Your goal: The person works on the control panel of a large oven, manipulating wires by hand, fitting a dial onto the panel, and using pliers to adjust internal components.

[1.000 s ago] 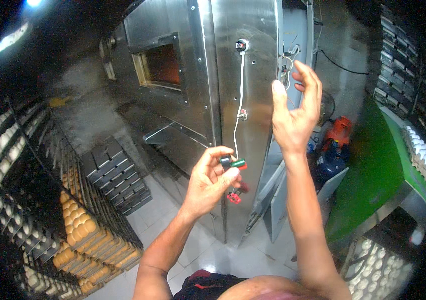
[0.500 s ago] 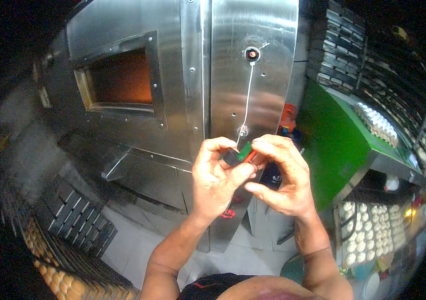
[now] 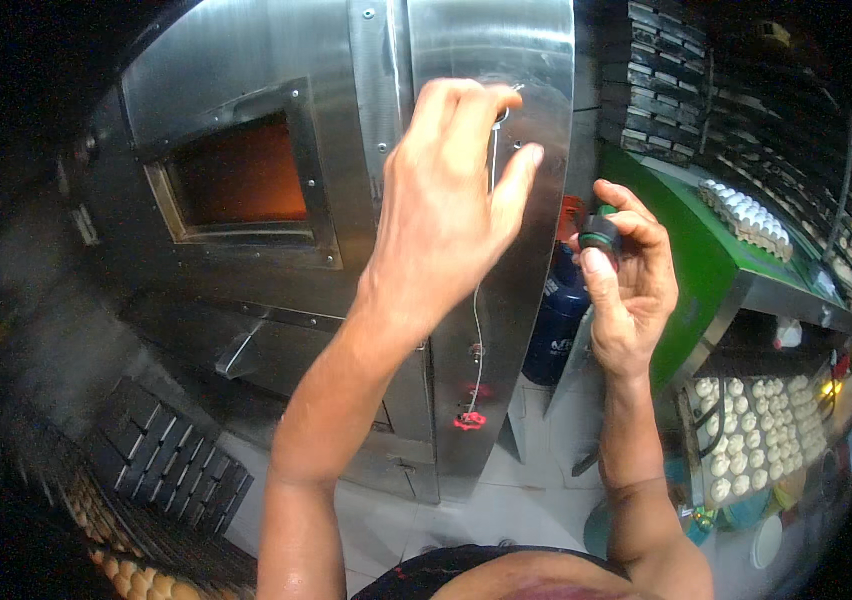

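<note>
A small black cylindrical piece with green on it (image 3: 601, 232) is pinched between the thumb and fingers of my right hand (image 3: 636, 290), to the right of the steel oven panel (image 3: 536, 50). My left hand (image 3: 446, 190) is raised in front of that panel. Its index fingertip is over the round port (image 3: 502, 116), partly hiding it; whether it touches cannot be told. The thumb stands apart from the fingers, and nothing shows between them. A thin pale cord (image 3: 477, 320) hangs from the port, passing behind my left hand, down toward a red valve handle (image 3: 469, 421).
Left of the panel, an oven window (image 3: 236, 180) glows orange. A blue gas cylinder (image 3: 556, 320) stands behind the panel's right edge. To the right are a green-sided counter (image 3: 691, 270), an egg tray (image 3: 746, 215) and a tray of dough balls (image 3: 696, 440). Bread rolls (image 3: 141, 580) sit lower left.
My hands have parted. The left rose from the small piece to the port; the right moved right and up with the piece. More of the gas cylinder and valve handle shows.
</note>
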Demonstrator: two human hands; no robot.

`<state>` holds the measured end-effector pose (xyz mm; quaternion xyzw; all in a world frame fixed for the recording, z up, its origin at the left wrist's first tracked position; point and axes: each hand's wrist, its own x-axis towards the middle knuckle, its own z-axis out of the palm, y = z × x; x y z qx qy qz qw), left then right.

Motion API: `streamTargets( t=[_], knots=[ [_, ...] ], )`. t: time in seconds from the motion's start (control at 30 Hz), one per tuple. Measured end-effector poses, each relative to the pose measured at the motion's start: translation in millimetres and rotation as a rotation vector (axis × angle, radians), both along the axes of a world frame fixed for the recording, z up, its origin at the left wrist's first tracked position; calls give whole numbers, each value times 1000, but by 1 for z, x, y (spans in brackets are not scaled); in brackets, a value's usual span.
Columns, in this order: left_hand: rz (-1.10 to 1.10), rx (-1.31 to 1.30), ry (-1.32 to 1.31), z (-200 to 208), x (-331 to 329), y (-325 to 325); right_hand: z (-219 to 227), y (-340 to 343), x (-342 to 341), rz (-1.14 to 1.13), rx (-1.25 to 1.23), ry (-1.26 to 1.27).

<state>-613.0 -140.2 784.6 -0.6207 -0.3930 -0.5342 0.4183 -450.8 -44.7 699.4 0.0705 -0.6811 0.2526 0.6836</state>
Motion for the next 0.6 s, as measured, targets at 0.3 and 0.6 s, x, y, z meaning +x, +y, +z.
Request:
streamTargets(
  t=[0.3, 0.6],
  knots=[
    [194, -69, -118, 10, 5, 16, -25, 75, 10, 547, -312, -40],
    [324, -164, -193, 23, 13, 10, -44, 108, -16, 594, -323, -213]
  ],
)
